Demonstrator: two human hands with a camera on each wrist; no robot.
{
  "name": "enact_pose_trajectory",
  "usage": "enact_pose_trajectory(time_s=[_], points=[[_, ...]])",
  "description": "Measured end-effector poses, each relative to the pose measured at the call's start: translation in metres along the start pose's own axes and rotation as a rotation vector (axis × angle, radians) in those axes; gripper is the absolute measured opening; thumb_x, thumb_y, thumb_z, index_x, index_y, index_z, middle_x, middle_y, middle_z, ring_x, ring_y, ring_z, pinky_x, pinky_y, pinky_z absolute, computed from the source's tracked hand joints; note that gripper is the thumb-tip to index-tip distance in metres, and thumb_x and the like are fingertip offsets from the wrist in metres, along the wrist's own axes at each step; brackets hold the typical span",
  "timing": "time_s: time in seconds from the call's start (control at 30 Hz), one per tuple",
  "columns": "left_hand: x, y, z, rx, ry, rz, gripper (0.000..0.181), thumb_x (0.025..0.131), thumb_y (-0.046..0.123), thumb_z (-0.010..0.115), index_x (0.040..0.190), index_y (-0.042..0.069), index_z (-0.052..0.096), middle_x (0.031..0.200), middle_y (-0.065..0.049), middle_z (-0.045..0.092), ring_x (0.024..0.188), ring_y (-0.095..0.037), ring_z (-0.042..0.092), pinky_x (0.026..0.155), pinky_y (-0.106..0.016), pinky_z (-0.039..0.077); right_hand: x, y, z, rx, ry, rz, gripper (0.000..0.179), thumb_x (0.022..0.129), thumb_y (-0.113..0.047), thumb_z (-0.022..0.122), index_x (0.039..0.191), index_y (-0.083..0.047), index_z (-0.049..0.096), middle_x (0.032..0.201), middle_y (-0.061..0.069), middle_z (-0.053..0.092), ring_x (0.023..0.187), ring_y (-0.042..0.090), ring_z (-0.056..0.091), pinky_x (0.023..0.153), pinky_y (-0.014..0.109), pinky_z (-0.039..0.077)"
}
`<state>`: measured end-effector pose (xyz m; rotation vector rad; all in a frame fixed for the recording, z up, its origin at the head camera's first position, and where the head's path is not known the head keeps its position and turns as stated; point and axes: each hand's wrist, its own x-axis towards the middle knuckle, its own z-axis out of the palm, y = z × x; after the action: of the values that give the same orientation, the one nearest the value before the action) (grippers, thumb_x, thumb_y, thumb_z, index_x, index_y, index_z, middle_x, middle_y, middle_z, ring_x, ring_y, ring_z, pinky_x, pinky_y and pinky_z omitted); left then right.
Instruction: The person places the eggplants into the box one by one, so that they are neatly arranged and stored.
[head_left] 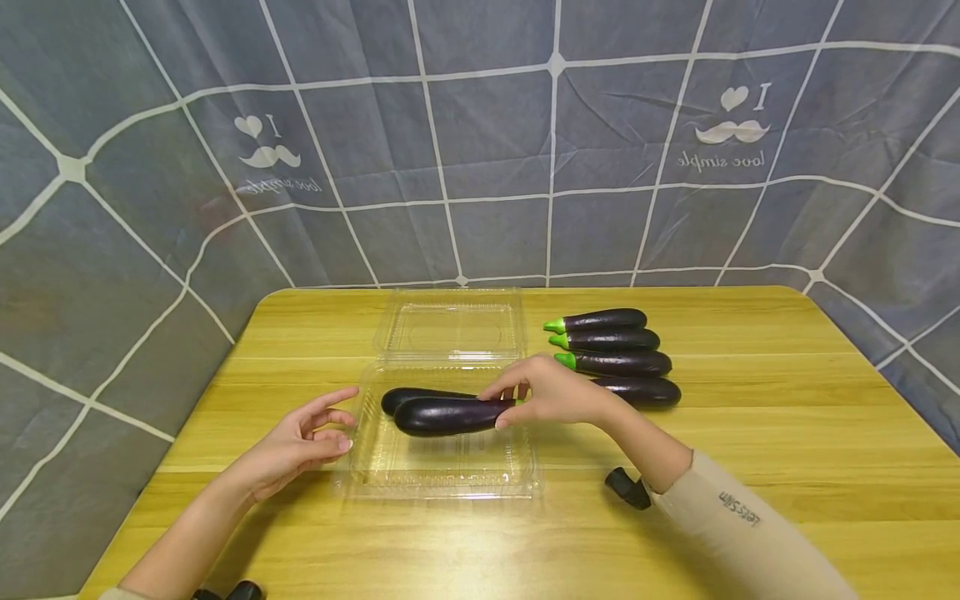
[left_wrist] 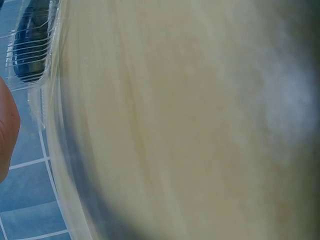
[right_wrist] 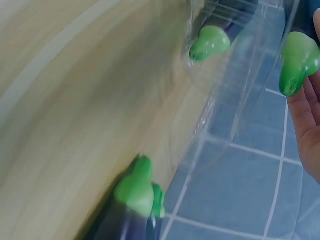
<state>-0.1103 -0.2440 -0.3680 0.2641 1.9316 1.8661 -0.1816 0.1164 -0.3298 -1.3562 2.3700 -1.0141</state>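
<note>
Glossy purple-black eggplant [head_left: 446,417], green-stemmed, plump-ended, pinched in right hand [head_left: 553,392]; left hand [head_left: 292,448] loosely spread.

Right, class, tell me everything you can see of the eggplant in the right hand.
The held eggplant is smooth, glossy and purple-black, with a bright green cap and stem. It looks whole and is roughly level, its rounded end pointing left. The right hand pinches it near the stem end, over the open, clear plastic clamshell. Whether it touches the eggplant lying behind it is unclear.
</note>
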Motion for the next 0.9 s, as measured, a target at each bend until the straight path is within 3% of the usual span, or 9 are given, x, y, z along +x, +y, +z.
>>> enact_pose_trajectory(time_s=[0.57,0.9], points=[[0.002,0.0,-0.002,0.004,-0.006,0.012,0.065,0.089,-0.001,0.058,0.146,0.013,0.029,0.114,-0.005,0.047,0.09,-0.01,0.056,0.078,-0.026,0.051,0.023,0.0,0.024,-0.067,-0.006,-0.003,0.031,0.076,-0.018,0.078,0.106,-0.009,0.071,0.096,-0.002,0.069,0.079,0.007,0.056,0.063,0.019,0.047],[0.001,-0.001,-0.001,0.014,0.007,-0.002,0.066,0.089,0.0,0.059,0.146,0.012,0.028,0.114,-0.006,0.046,0.09,-0.011,0.056,0.078,-0.027,0.051,0.028,0.002,0.034,-0.075,-0.008,0.03,0.031,0.076,-0.019,0.078,0.105,-0.008,0.071,0.097,0.0,0.069,0.079,0.008,0.057,0.068,0.019,0.047]])
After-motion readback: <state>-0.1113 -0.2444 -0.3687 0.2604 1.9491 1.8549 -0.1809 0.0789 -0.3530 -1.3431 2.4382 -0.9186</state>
